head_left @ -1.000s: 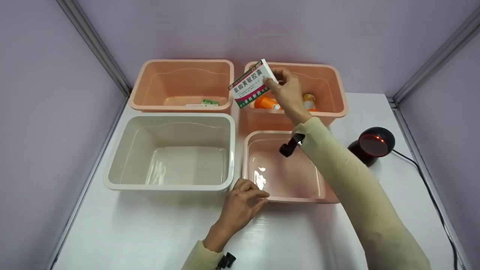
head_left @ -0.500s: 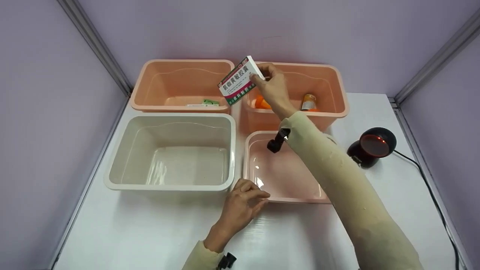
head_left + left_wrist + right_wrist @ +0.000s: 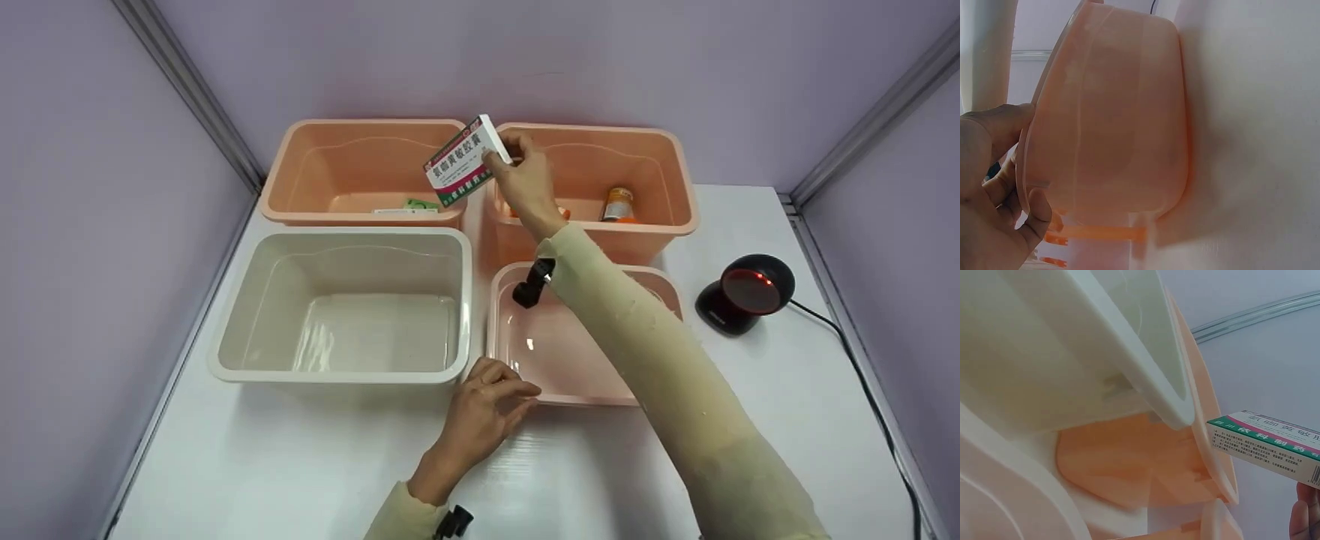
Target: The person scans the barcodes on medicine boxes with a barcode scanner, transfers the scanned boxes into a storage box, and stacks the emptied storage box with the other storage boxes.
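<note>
My right hand [image 3: 529, 180] pinches a white, green and red medicine box [image 3: 459, 162] by its right end. The box is tilted, above the gap between the two back orange bins, overlapping the right rim of the back left bin [image 3: 360, 217] in the head view. Its printed long side faces the right wrist camera, where the medicine box [image 3: 1269, 441] is beside the bins. My left hand [image 3: 480, 409] grips the rim of the front right pink bin [image 3: 570, 360] at its near left corner. In the left wrist view, thumb and fingers lie on either side of that rim.
A grey-white bin [image 3: 375, 330] stands front left. Inside the back left bin lie a green item [image 3: 421, 204] and a white one. The back right bin [image 3: 660, 180] holds an orange-and-white bottle [image 3: 619, 204]. A black scanner [image 3: 746, 292] with a cable stands at right.
My right hand has carried the medicine box leftward, from over the back right bin's left side to the back left bin's right edge. The left hand has stayed in place.
</note>
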Demonstrator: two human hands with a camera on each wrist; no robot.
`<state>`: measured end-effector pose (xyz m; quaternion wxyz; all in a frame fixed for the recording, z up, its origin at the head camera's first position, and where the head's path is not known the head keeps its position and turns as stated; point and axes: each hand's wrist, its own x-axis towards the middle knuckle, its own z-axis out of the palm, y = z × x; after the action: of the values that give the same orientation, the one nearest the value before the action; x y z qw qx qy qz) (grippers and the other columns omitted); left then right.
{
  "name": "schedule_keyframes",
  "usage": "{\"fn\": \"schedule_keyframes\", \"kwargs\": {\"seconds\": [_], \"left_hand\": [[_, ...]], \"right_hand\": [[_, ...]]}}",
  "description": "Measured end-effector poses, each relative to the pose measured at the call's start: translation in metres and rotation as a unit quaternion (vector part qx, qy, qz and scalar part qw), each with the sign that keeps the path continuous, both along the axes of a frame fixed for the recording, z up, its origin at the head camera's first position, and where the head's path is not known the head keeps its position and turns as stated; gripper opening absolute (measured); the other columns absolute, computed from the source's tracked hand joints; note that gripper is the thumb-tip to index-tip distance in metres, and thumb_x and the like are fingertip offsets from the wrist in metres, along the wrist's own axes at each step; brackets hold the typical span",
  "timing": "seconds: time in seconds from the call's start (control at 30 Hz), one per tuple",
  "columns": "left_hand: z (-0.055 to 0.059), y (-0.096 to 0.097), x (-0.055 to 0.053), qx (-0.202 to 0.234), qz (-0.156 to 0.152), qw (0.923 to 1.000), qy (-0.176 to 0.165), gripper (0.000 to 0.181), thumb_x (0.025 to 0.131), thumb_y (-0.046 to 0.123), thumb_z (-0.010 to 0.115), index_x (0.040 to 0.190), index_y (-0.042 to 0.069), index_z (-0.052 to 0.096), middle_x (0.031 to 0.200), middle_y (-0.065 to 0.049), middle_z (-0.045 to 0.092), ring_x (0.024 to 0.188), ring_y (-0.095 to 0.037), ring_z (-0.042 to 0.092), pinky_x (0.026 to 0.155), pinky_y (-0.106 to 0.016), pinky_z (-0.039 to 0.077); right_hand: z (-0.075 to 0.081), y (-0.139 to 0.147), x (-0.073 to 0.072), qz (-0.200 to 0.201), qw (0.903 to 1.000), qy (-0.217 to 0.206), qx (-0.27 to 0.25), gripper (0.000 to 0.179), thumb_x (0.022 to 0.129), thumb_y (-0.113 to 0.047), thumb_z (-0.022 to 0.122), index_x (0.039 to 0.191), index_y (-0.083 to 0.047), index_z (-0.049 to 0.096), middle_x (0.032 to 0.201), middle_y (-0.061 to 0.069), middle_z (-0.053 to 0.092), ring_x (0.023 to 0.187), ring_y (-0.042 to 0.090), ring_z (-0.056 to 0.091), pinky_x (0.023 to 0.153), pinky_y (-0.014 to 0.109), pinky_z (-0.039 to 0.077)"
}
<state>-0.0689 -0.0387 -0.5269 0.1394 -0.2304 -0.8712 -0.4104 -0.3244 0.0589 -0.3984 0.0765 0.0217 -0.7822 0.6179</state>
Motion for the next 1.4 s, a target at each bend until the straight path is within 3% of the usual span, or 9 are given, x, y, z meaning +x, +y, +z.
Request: {"fn": "schedule_keyframes", "kwargs": {"seconds": [0.23, 0.47, 0.77, 1.03, 1.4], "left_hand": [[0.0, -0.003, 0.001, -0.008, -0.001, 0.9999, -0.011, 0.01, 0.085, 0.027, 0.08, 0.095, 0.025, 0.079, 0.088, 0.011, 0.062, 0.096, -0.008, 0.056, 0.087, -0.027, 0.048], [0.0, -0.003, 0.001, -0.012, -0.002, 0.9999, 0.004, 0.01, 0.084, 0.027, 0.081, 0.094, 0.024, 0.079, 0.087, 0.009, 0.063, 0.096, -0.01, 0.056, 0.085, -0.027, 0.048], [0.002, -0.002, 0.003, -0.023, -0.003, 0.9996, -0.016, 0.011, 0.084, 0.025, 0.081, 0.094, 0.025, 0.079, 0.089, 0.01, 0.062, 0.098, -0.009, 0.055, 0.087, -0.028, 0.047], [0.003, -0.003, 0.002, -0.018, -0.009, 0.9998, 0.011, 0.011, 0.084, 0.024, 0.082, 0.094, 0.024, 0.079, 0.089, 0.008, 0.063, 0.095, -0.01, 0.055, 0.084, -0.027, 0.048], [0.003, -0.004, 0.001, -0.012, -0.003, 0.9999, 0.008, 0.012, 0.085, 0.026, 0.08, 0.096, 0.024, 0.079, 0.09, 0.009, 0.064, 0.098, -0.01, 0.057, 0.088, -0.031, 0.048]], "right_hand": [[-0.006, -0.012, -0.001, -0.006, 0.9995, -0.004, 0.03, 0.032, 0.093, -0.018, 0.068, 0.122, -0.007, 0.063, 0.111, 0.008, 0.067, 0.095, 0.012, 0.062, 0.079, 0.022, 0.053], [-0.011, -0.026, -0.001, -0.003, 0.9986, 0.002, 0.053, 0.032, 0.092, -0.02, 0.069, 0.121, -0.008, 0.064, 0.109, 0.009, 0.067, 0.092, 0.013, 0.062, 0.075, 0.022, 0.055], [-0.018, -0.031, 0.001, 0.026, 0.9949, -0.033, 0.092, 0.034, 0.093, -0.022, 0.069, 0.124, -0.01, 0.061, 0.113, 0.009, 0.066, 0.098, 0.015, 0.063, 0.084, 0.025, 0.057], [-0.019, -0.027, 0.005, 0.058, 0.9944, -0.016, 0.087, 0.033, 0.093, -0.021, 0.068, 0.123, -0.011, 0.062, 0.109, 0.007, 0.066, 0.098, 0.018, 0.065, 0.083, 0.025, 0.054], [-0.02, -0.004, 0.015, 0.078, 0.9915, -0.009, 0.104, 0.029, 0.093, -0.023, 0.069, 0.119, -0.013, 0.063, 0.106, 0.003, 0.064, 0.097, 0.015, 0.063, 0.084, 0.025, 0.052]]}}
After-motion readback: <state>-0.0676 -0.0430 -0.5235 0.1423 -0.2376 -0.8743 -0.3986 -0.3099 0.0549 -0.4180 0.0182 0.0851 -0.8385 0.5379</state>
